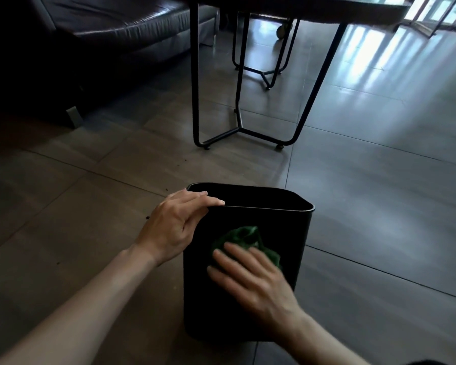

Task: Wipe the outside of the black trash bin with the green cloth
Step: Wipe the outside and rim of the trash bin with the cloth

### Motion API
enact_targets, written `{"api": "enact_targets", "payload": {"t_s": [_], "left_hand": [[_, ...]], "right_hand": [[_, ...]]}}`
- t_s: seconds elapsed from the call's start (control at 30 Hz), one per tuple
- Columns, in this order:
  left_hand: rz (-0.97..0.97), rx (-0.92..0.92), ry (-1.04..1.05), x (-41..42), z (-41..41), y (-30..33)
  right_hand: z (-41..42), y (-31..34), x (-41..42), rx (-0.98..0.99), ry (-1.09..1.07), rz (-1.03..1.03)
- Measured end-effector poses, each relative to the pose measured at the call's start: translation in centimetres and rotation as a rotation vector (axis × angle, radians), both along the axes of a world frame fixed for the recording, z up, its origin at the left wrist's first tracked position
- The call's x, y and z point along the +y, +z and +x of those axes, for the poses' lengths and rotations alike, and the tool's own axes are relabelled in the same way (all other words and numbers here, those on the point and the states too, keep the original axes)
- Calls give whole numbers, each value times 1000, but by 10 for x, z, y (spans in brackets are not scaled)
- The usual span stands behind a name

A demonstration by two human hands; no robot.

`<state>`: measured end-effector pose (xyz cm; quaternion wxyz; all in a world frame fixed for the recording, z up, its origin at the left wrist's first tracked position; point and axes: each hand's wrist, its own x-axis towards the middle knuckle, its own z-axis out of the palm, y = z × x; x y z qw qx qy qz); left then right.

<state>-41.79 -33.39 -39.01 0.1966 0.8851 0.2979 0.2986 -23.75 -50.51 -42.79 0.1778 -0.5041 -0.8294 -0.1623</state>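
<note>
Black trash bin (248, 306) stands upright on the tiled floor (379, 233), just in front of me. Left hand (174, 227) hooks the near-left rim, fingers (208, 200) curled over the edge; I read that as bracing it against sliding. Right hand (250, 277) lies flat, fingers spread, pressing the green cloth (245, 237) to the near wall, mid-height. Dim room: metal-legged table (248, 101) beyond, dark sofa (103, 27) far left, specks on the tiles.

A home living room, dimly lit; a dark leather sofa (111, 25) stands at the left; a round table (327, 9) on thin black metal legs stands over a floor (379, 206) of large grey tiles; daylight from glass doors (437, 11) reflects off the tiles.
</note>
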Motion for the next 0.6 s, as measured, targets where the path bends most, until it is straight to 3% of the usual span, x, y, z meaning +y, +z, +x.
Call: {"api": "enact_targets", "payload": {"t_s": [0.13,0.2,0.27,0.33,0.47,0.6], "left_hand": [[-24,-18,-8,1,1,-1],[-28,-28,-12,1,2,-2],[-37,-44,-16,1,2,-1],[-43,-52,-18,1,2,0],[-58,-55,-21,1,1,-1],[-58,-54,-61,1,-1,-1]], "right_hand": [[-25,-32,-19,-242,170,-341],[-32,-28,-25,-416,142,-508],[-31,-21,-32,-425,115,-579],[-20,2,-36,-216,72,-435],[34,76,-34,616,-114,-152],[121,161,-24,800,-421,-60]]}}
